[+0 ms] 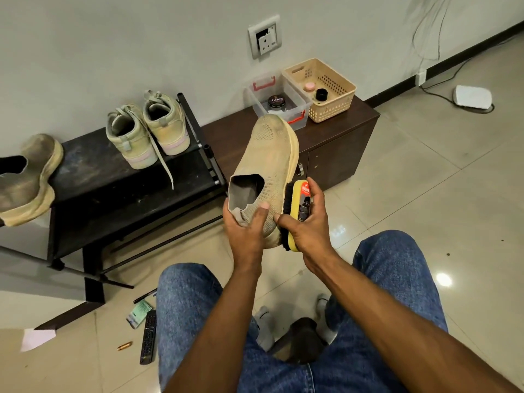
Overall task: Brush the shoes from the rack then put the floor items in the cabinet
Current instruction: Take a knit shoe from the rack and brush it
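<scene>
Shoe (269, 165), a tan knit slip-on, is up in front of you, toe toward the cabinet (334, 148); your left hand (245, 231) grips its heel, and your right hand (307, 225) is curled round the yellow brush (297, 214), bristles against the shoe's side. Left of it the black rack (119, 177) carries a pair of sneakers (147, 131) and a dirty shoe (25, 177). A clear box (279, 100) and beige basket (320, 89) sit on the cabinet. By your left knee, the remote (149, 336), pen (145, 295) and green packet (139, 313) lie on the floor.
</scene>
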